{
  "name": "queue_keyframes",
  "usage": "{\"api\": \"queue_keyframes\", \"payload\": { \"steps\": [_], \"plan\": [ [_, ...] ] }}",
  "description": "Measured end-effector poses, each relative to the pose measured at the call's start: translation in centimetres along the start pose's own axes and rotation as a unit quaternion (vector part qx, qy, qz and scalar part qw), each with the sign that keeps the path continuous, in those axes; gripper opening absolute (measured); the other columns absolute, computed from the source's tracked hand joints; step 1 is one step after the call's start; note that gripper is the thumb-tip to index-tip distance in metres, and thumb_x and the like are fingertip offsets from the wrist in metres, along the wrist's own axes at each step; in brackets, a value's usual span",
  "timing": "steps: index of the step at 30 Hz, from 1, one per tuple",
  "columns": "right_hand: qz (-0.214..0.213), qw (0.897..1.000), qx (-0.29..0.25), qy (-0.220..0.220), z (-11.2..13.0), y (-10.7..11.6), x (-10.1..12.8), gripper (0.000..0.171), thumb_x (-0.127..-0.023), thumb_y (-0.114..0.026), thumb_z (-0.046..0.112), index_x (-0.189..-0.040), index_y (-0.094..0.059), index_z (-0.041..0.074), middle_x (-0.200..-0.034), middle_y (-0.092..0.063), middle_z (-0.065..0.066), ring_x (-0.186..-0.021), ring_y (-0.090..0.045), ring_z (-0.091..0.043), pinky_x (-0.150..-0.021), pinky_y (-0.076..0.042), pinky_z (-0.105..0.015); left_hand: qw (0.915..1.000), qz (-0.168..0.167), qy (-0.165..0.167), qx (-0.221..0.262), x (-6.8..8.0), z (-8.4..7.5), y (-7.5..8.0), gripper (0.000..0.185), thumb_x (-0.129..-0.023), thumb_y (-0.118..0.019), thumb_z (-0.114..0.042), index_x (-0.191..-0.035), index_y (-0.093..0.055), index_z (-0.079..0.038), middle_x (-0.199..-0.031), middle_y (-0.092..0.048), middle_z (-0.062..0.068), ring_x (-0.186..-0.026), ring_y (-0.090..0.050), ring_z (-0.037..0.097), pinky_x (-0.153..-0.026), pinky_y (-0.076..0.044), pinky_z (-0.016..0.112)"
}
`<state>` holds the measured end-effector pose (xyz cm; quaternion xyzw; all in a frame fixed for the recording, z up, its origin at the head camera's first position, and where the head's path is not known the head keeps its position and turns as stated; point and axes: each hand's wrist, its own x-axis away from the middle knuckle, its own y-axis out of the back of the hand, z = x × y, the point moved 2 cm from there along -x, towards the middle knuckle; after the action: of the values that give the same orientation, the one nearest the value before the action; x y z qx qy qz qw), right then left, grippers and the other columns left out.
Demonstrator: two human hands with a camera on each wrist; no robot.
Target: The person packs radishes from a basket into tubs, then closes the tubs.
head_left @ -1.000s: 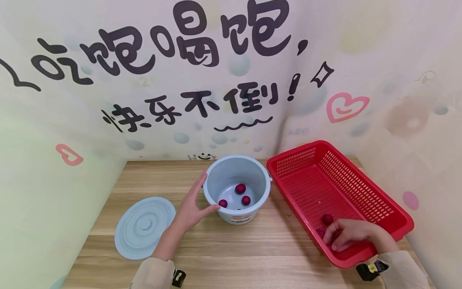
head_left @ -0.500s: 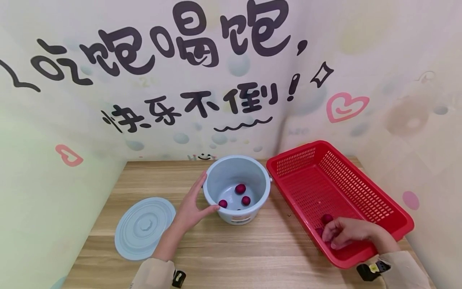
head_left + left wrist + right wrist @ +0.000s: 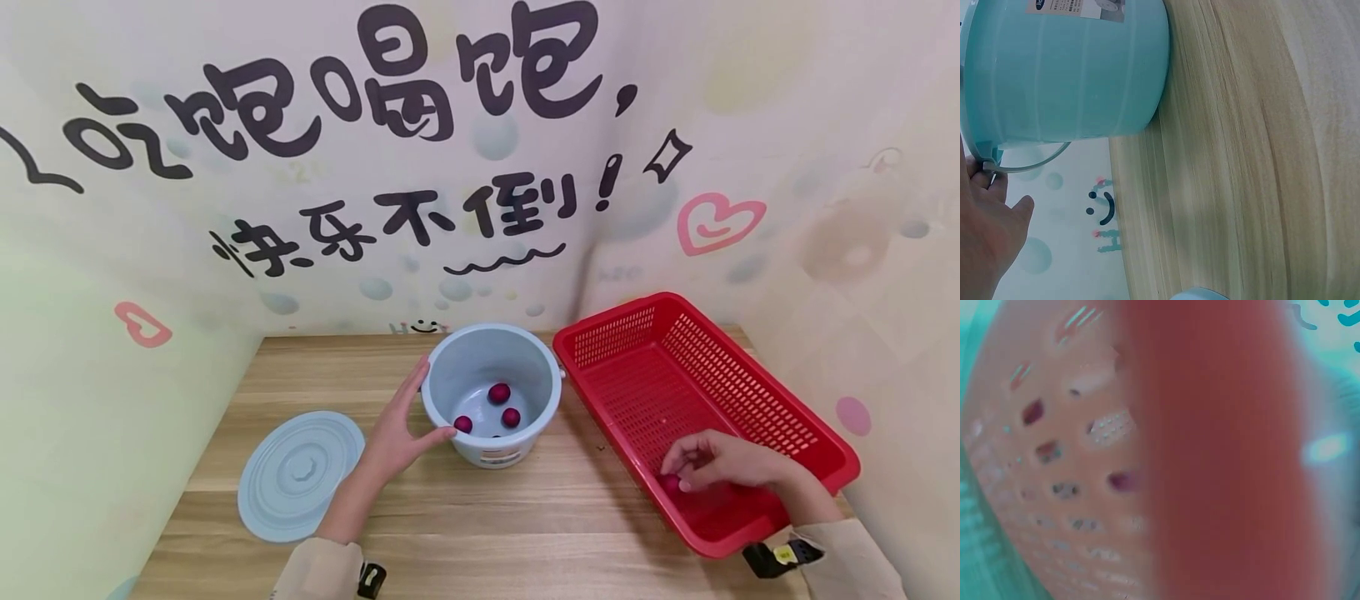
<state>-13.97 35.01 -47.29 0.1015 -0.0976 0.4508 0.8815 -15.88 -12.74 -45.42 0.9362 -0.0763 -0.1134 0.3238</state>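
A light blue bucket [image 3: 491, 450] stands upright on the table, with several small dark red balls [image 3: 499, 393] in its bottom. My left hand [image 3: 397, 437] holds the bucket's left side, thumb over the front of the rim; in the left wrist view its fingers curl near the joint of the bucket's handle [image 3: 1029, 167]. Inside the red basket [image 3: 630, 425], my right hand [image 3: 720, 462] has curled fingers, with one dark red ball [image 3: 670, 483] between fingertips and thumb. Anything under the palm is hidden. A blurred red form fills much of the right wrist view.
A light blue round lid [image 3: 300, 475] lies flat on the wooden table [image 3: 525, 533], left of the bucket. The perforated basket stands close on the bucket's right. Behind the table rises a wall [image 3: 337, 292] with black lettering.
My right hand has shifted slightly up and away from the basket's near end. A second ball, seen before just beyond that hand, is now out of sight. The left hand stays put.
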Motion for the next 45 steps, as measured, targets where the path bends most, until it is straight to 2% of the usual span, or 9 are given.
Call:
{"api": "queue_keyframes", "payload": {
  "steps": [7,15,22,27,35,39,45],
  "plan": [
    [-0.028,0.999,0.020,0.022,1.2,-0.1,-0.1,0.023,-0.095,-0.059,0.000,-0.116,-0.063,-0.008,-0.107,-0.075,-0.004,-0.095,-0.071,-0.016,-0.084,-0.059,-0.023,1.0000,-0.001,-0.003,-0.001,0.0,0.1,0.0,0.101,-0.080,-0.083,-0.040,-0.160,-0.023,-0.027,-0.168,-0.020,-0.004,-0.153,-0.025,0.031,-0.116,-0.032,0.064],
    [-0.068,0.996,0.048,0.029,2.4,-0.5,-0.1,0.021,-0.096,-0.060,0.002,-0.116,-0.064,-0.004,-0.105,-0.074,0.003,-0.092,-0.068,-0.007,-0.082,-0.058,-0.022,1.0000,-0.003,-0.005,-0.002,0.1,0.1,0.0,0.100,-0.080,-0.083,-0.037,-0.160,-0.024,-0.026,-0.168,-0.021,-0.003,-0.153,-0.025,0.031,-0.116,-0.032,0.063],
    [-0.080,0.994,0.060,0.038,3.3,-0.8,-0.1,0.021,-0.096,-0.060,0.002,-0.115,-0.063,-0.005,-0.105,-0.074,0.003,-0.093,-0.068,-0.008,-0.083,-0.058,-0.022,1.0000,-0.002,0.000,-0.003,0.1,0.0,0.0,0.100,-0.080,-0.083,-0.035,-0.160,-0.023,-0.027,-0.168,-0.021,-0.003,-0.153,-0.026,0.032,-0.115,-0.033,0.064],
    [-0.086,0.993,0.076,0.030,3.9,-0.8,-0.3,0.021,-0.096,-0.061,0.005,-0.116,-0.064,-0.002,-0.107,-0.074,0.003,-0.096,-0.070,-0.016,-0.084,-0.058,-0.022,1.0000,-0.001,-0.002,-0.005,0.1,0.0,0.0,0.100,-0.081,-0.083,-0.037,-0.160,-0.023,-0.027,-0.168,-0.021,-0.004,-0.153,-0.025,0.032,-0.115,-0.033,0.064],
    [-0.084,0.992,0.076,0.053,5.3,-1.1,-1.0,0.022,-0.096,-0.060,0.003,-0.117,-0.064,-0.002,-0.107,-0.074,0.003,-0.096,-0.069,-0.011,-0.084,-0.059,-0.023,1.0000,-0.004,-0.006,-0.005,0.1,0.1,-0.1,0.100,-0.080,-0.084,-0.034,-0.160,-0.024,-0.025,-0.168,-0.022,-0.002,-0.153,-0.026,0.032,-0.115,-0.033,0.063],
    [-0.087,0.992,0.080,0.044,5.7,-1.2,-1.5,0.022,-0.096,-0.061,0.005,-0.118,-0.064,-0.002,-0.107,-0.074,0.002,-0.094,-0.070,-0.011,-0.082,-0.062,-0.027,1.0000,-0.004,-0.006,-0.005,0.1,0.0,0.0,0.100,-0.080,-0.084,-0.032,-0.160,-0.024,-0.025,-0.168,-0.022,-0.002,-0.153,-0.026,0.032,-0.115,-0.033,0.063],
    [-0.106,0.989,0.104,0.030,6.5,-1.5,-2.1,0.025,-0.094,-0.065,0.008,-0.118,-0.064,0.002,-0.105,-0.075,0.001,-0.091,-0.070,-0.013,-0.077,-0.063,-0.032,0.9999,-0.003,-0.007,-0.010,0.1,0.1,0.0,0.100,-0.080,-0.083,-0.038,-0.160,-0.024,-0.025,-0.168,-0.022,-0.003,-0.153,-0.026,0.031,-0.116,-0.034,0.062]
  ]
}}
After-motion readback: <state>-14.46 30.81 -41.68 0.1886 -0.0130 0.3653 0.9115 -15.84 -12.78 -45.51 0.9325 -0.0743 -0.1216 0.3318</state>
